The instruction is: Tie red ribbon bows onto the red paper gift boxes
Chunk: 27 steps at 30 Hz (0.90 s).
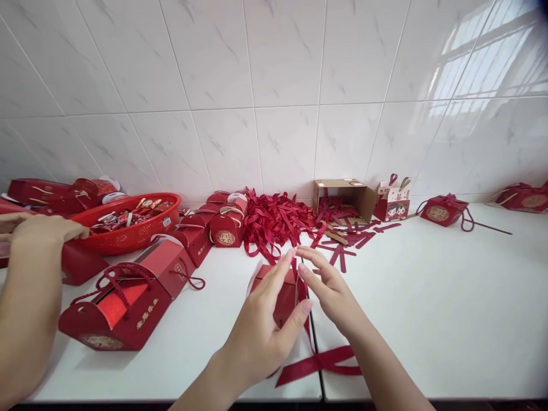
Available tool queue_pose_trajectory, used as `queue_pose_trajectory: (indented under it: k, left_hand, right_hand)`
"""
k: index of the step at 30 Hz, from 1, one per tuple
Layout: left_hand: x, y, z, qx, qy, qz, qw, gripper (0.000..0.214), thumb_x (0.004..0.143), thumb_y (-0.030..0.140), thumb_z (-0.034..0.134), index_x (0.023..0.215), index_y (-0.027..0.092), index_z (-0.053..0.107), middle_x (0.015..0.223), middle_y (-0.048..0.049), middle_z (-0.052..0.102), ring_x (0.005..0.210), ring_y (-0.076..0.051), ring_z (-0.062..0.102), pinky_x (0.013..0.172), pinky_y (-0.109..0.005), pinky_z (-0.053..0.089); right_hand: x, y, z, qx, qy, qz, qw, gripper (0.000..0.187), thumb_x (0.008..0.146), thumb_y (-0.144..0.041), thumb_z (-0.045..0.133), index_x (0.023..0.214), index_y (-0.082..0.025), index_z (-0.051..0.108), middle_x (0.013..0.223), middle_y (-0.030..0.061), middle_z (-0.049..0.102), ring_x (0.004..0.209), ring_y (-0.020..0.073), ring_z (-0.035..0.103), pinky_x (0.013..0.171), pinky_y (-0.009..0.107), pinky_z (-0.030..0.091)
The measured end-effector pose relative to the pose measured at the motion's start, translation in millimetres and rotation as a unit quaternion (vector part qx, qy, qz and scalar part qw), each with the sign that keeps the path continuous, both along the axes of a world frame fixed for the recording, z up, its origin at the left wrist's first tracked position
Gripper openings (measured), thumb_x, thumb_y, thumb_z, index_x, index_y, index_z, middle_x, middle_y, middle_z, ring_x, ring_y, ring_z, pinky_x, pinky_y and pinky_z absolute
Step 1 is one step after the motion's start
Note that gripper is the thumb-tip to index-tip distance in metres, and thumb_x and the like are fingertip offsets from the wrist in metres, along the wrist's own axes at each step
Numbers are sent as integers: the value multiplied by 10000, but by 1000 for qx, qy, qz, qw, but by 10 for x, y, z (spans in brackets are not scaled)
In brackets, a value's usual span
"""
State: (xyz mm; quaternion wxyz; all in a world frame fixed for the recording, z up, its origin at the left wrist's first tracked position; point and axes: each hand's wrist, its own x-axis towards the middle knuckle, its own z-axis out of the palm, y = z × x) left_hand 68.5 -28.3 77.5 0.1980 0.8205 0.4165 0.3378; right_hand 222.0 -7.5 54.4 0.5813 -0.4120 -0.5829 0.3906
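Note:
A small red gift box [285,302] stands in front of me, partly covered by my hands. My left hand [259,322] lies along its near left side, fingers stretched up to the top and thumb apart. From the right, my right hand [336,291] reaches over the top edge with fingers slightly bent and apart; its fingertips meet those of my left hand. A dark red ribbon [317,365] runs down the box's right side, and its loose length lies on the table below. Whether any fingertip pinches the ribbon is hard to see.
At the left, another person's hand [47,231] is beside a red basket [171,214] of wrapped sweets. Red handled boxes [124,302] stand nearby. A ribbon heap [278,220], an open cardboard box [368,202] and a tied box [443,211] line the tiled wall [286,142].

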Motion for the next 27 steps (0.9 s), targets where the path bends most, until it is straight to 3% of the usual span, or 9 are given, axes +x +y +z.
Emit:
queue_pose_trajectory:
  k: [2,5,7,10,12,15,18,23,27]
  left_hand:
    - [-39,-16,110,27,-14,-12,999,641,909,359,505,1479,250,233,1514,-74,347,1394,-260,311,1148,-462,288]
    - [-151,0,173,73,-43,10,996,617,914,348,503,1471,314,238,1522,-36,337,1403,-243,293,1155,-450,267]
    - [-237,51,131,81,-54,69,993,598,919,356,498,1463,333,249,1523,-30,334,1401,-238,299,1146,-447,279]
    - [-307,170,-3,31,-40,164,985,636,913,426,485,1475,285,221,1501,-98,361,1334,-274,412,1065,-461,385]
    - [-298,245,-88,-13,-17,197,980,662,908,467,465,1478,248,207,1396,-141,493,1232,-294,526,976,-463,458]
    - [-242,320,-164,-30,19,232,972,631,909,433,453,1465,243,224,1147,-118,673,1060,-302,640,852,-446,511]
    - [-197,349,-203,-2,41,254,966,638,880,323,496,1454,243,229,1118,-99,684,991,-297,667,788,-404,521]
    - [-209,361,-279,-6,36,231,972,705,801,164,530,1438,274,247,1155,-82,651,954,-272,666,732,-366,521]
    - [-309,364,-344,-60,-84,175,979,614,836,296,533,1403,238,306,1070,-91,656,811,-213,666,630,-308,535]
  right_hand:
    - [-11,-8,83,15,29,41,999,171,881,-358,562,957,-239,659,1171,42,607,1140,207,523,993,348,372]
    - [10,-97,198,27,122,30,992,98,877,-326,591,867,-240,638,885,8,647,891,169,590,855,307,434]
    - [62,-199,257,55,192,-4,980,79,884,-310,583,871,-249,631,817,2,629,824,161,582,795,292,442]
    - [145,-336,311,120,267,-72,953,93,883,-279,566,848,-236,640,812,18,600,803,163,567,766,286,450]
    - [155,-365,313,152,313,-119,930,102,869,-247,561,815,-214,641,787,16,569,769,148,549,737,266,451]
    - [72,-299,270,150,380,-145,901,75,837,-225,582,789,-197,632,779,3,545,732,122,523,701,234,445]
    - [-82,-155,198,85,397,-94,909,65,817,-263,621,782,-208,620,780,-5,544,715,113,508,682,225,441]
    - [-325,104,58,-60,328,90,938,156,795,-331,642,737,-212,559,730,-10,537,676,124,504,604,227,420]
    - [-416,228,-40,-136,198,136,961,175,789,-359,569,728,-218,487,634,-45,467,557,113,449,545,239,390]
